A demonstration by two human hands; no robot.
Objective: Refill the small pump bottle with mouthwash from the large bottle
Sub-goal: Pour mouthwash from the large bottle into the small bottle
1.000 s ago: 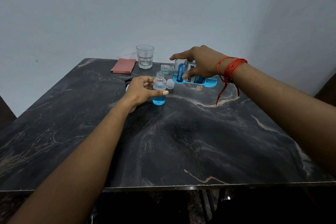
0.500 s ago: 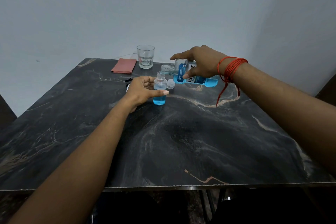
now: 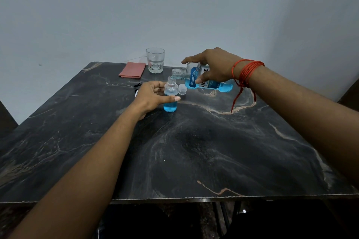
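1. Left hand (image 3: 150, 96) is wrapped round the small bottle (image 3: 170, 105), thumb across the front and fingers curled behind, steadying it upright on the table (image 3: 194, 151).
2. The small bottle's neck is open and blue fills roughly its lower part; the shoulder looks clear, so I'd say there is room left.
3. A loose cap (image 3: 182, 89) stands just right of it.
4. The large bottle (image 3: 194, 79) is tipped nearly flat, long axis running left to right, with its mouth pointing left just above the small neck. That line-up is everything: the spout has to sit over the narrow opening.
5. Right hand (image 3: 215, 66) grips the large bottle from above, thumb on the label and forefinger stretched straight along the top. It alone sets the tilt.
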